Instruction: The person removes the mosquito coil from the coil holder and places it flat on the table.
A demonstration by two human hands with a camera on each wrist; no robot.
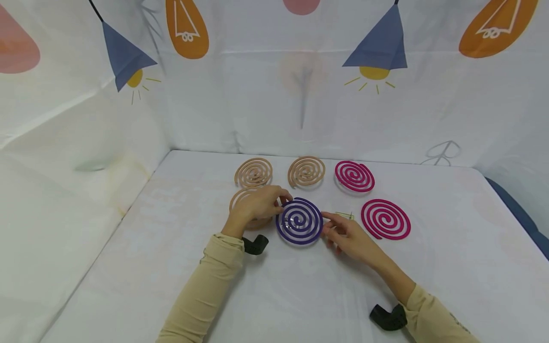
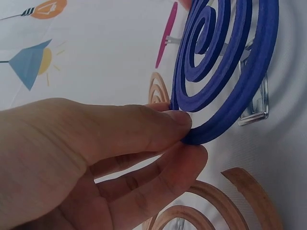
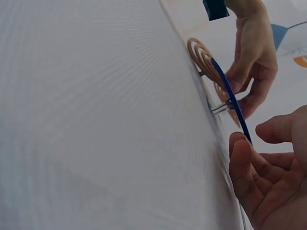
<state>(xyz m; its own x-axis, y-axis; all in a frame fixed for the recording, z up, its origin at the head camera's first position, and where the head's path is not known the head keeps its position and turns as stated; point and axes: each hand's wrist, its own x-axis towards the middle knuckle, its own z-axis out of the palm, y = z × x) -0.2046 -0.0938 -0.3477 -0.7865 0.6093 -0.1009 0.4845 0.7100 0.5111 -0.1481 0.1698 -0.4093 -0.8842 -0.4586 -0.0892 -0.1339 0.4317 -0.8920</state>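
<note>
A dark blue mosquito coil [image 1: 299,220] is raised on a small metal stand [image 2: 253,119] near the table's middle. At its upper left, my left hand [image 1: 259,206] pinches the coil's outer ring between thumb and fingers. On the opposite side is my right hand [image 1: 352,238]. Its fingertips are at the coil's rim, while in the right wrist view the thumb stands apart from it. Partly hidden beneath my left hand lies a tan coil [image 1: 237,196]. A thin metal piece [image 1: 345,216] is just behind my right fingers.
Two more tan coils [image 1: 254,172] are in the back row, beside a magenta coil [image 1: 354,176]. Another magenta coil [image 1: 386,219] lies right of my right hand. Black devices [image 1: 256,244] sit at both wrists. A white patterned curtain [image 1: 266,105] hangs behind the table.
</note>
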